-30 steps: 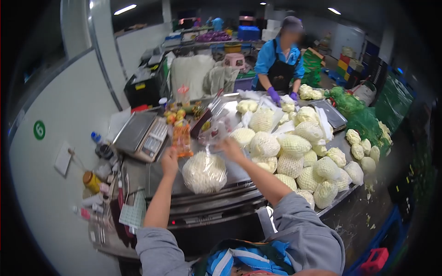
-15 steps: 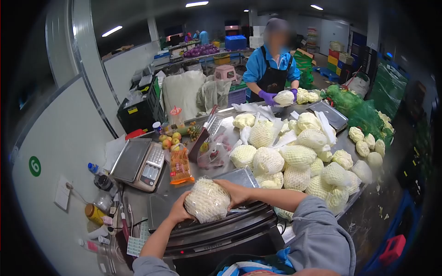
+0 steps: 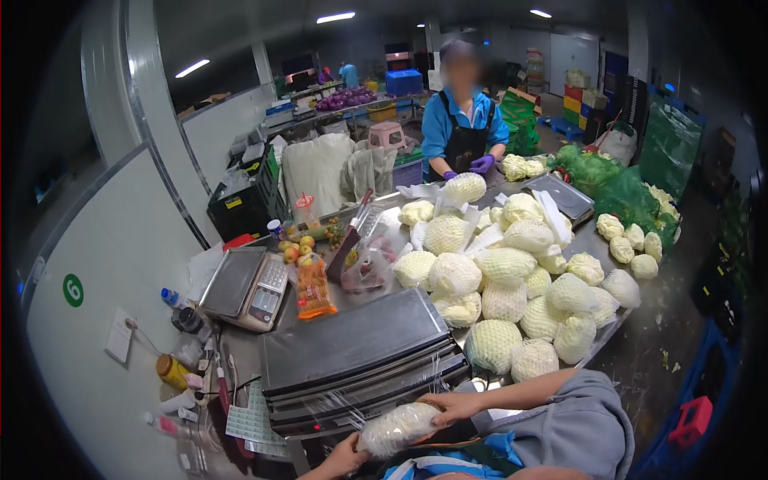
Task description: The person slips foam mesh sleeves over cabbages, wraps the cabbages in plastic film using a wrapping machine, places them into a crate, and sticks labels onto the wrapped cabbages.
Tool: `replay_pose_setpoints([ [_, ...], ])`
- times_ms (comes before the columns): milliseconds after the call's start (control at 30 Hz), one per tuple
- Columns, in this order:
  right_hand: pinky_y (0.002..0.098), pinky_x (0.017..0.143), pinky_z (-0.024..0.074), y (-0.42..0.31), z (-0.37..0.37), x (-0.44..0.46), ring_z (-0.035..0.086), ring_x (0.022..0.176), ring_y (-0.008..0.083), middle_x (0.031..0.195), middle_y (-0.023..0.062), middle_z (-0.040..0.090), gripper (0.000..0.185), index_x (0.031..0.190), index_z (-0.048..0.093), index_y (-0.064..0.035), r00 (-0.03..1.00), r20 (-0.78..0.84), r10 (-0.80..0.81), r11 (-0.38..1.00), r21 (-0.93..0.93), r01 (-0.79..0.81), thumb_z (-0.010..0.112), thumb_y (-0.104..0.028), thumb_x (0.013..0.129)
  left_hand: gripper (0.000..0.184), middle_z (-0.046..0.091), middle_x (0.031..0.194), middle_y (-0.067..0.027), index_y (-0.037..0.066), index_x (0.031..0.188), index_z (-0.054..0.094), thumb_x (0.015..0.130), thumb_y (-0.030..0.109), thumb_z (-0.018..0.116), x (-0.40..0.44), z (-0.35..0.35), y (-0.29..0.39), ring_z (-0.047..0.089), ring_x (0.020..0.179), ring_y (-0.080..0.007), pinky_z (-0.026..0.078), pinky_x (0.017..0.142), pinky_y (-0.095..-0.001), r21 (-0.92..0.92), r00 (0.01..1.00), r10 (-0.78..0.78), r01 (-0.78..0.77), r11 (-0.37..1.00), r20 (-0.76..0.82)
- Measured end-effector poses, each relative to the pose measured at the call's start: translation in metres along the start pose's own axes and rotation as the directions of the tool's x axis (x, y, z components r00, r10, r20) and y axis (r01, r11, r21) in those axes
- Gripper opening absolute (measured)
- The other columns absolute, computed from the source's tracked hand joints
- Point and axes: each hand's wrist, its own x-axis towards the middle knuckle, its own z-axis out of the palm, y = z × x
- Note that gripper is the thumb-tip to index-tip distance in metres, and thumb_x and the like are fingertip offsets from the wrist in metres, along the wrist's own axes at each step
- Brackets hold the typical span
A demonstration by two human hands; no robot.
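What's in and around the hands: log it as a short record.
Left hand: gripping the left end of a netted vegetable head
Right hand: gripping its right end
Film: clear, running between the head and a flat-topped machine
Pile: pale heads, many netted, right of the machine
Scale: beyond and left of the machine, near an orange packet
Co-worker: beyond the pile, purple gloves by another netted head

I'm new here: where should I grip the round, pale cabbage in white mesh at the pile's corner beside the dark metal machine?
Likely the round cabbage is best cupped around its wide middle, from above and the near side: its rounded shape shows no handle, and other netted cabbages crowd its far and right sides.
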Motion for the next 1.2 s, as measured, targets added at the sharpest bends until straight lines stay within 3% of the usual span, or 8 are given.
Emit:
replay_pose_setpoints([
  [133, 0.0323, 0.086, 0.0420, 0.028, 0.027, -0.014, 0.054, 0.104, 0.0234, 0.115, 0.0186, 0.053, 0.075, 0.129, 0.033, 0.0016, 0.983, 0.047, 0.176, 0.950, 0.254, -0.182, 0.040, -0.059, 0.085, 0.020, 0.059, 0.068, -0.0027, 0.002, 0.088, 0.061, 0.089, 0.018, 0.049, -0.001, 0.013, -0.040, 0.053, 0.062, -0.0081, 0.044, 0.058, -0.0233, -0.349, 0.873, -0.127, 0.317, 0.882, 0.471],
  [167, 0.0288, 0.078, 0.0455, 0.035, 0.034, -0.022, 0.059, 0.090, 0.0178, 0.103, 0.0165, 0.060, 0.072, 0.123, 0.043, 0.0015, 0.886, 0.373, 0.274, 0.575, 0.676, -0.462, 0.035, -0.060, 0.087, 0.020, 0.059, 0.068, -0.0026, 0.002, 0.087, 0.061, 0.090, 0.018, 0.049, -0.010, 0.014, -0.039, 0.052, 0.061, -0.0081, 0.043, 0.057, -0.0233, -0.435, 0.834, -0.097, 0.378, 0.817, 0.543],
  [367, 0.0286, 0.081, 0.0445, 0.043, 0.064, -0.074, 0.060, 0.086, 0.0179, 0.096, 0.0118, 0.064, 0.059, 0.120, 0.049, 0.0008, 0.848, 0.482, 0.220, 0.181, 0.834, -0.521, 0.046, -0.049, 0.088, 0.022, 0.057, 0.063, -0.0022, 0.002, 0.084, 0.060, 0.090, 0.020, 0.049, -0.059, 0.035, -0.040, 0.050, 0.057, -0.0079, 0.041, 0.052, -0.0235, -0.345, 0.968, -0.101, 0.178, 0.921, 0.229],
  [400, 0.0286, 0.081, 0.0445, 0.040, 0.074, -0.078, 0.060, 0.086, 0.0179, 0.096, 0.0118, 0.064, 0.059, 0.120, 0.049, 0.0008, 0.848, 0.482, 0.219, 0.179, 0.835, -0.520, 0.046, -0.049, 0.088, 0.023, 0.056, 0.063, -0.0021, 0.002, 0.084, 0.060, 0.090, 0.020, 0.048, -0.067, 0.038, -0.046, 0.049, 0.056, -0.0079, 0.040, 0.051, -0.0236, -0.319, 0.982, -0.096, 0.145, 0.936, 0.164],
  [467, 0.0262, 0.070, 0.0478, 0.034, 0.094, -0.089, 0.062, 0.076, 0.0158, 0.087, 0.0122, 0.065, 0.044, 0.105, 0.057, 0.0022, 0.872, -0.354, 0.338, 0.913, 0.350, -0.212, 0.052, -0.038, 0.088, 0.023, 0.055, 0.061, -0.0019, 0.002, 0.082, 0.060, 0.090, 0.021, 0.048, -0.077, 0.043, -0.051, 0.049, 0.055, -0.0078, 0.039, 0.050, -0.0236, -0.314, 0.993, -0.098, 0.116, 0.942, 0.072],
  [633, 0.0247, 0.055, 0.0434, 0.032, 0.103, -0.085, 0.052, 0.054, 0.0125, 0.060, 0.0048, 0.055, 0.020, 0.085, 0.054, -0.0037, 0.720, -0.520, 0.459, 0.709, 0.703, 0.056, 0.050, -0.022, 0.091, 0.034, 0.044, 0.049, 0.0004, 0.004, 0.071, 0.056, 0.092, 0.029, 0.046, -0.084, 0.041, -0.036, 0.037, 0.042, -0.0080, 0.028, 0.039, -0.0254, -0.610, 0.947, -0.284, 0.140, 0.780, -0.146],
  [867, 0.0273, 0.040, 0.0266, 0.006, 0.085, -0.131, 0.031, 0.040, 0.0112, 0.051, 0.0000, 0.038, 0.025, 0.079, 0.048, -0.0080, 0.736, -0.131, 0.664, 0.232, 0.972, -0.036, 0.042, -0.027, 0.094, 0.033, 0.050, 0.059, -0.0037, 0.005, 0.082, 0.055, 0.093, 0.035, 0.043, -0.115, 0.043, -0.056, 0.044, 0.048, -0.0110, 0.035, 0.043, -0.0252, -0.776, 0.947, -0.305, 0.268, 0.570, 0.103],
  [1200, 0.0285, 0.059, 0.0376, 0.058, 0.144, -0.052, 0.045, 0.061, 0.0135, 0.068, 0.0030, 0.046, 0.024, 0.091, 0.053, -0.0062, 0.885, 0.076, 0.459, 0.488, 0.811, -0.323, 0.048, -0.030, 0.091, 0.030, 0.051, 0.076, -0.0055, 0.004, 0.096, 0.049, 0.092, 0.033, 0.044, -0.098, 0.106, -0.068, 0.046, 0.065, -0.0126, 0.036, 0.057, -0.0262, -0.510, 0.969, -0.080, 0.191, 0.838, 0.232],
])
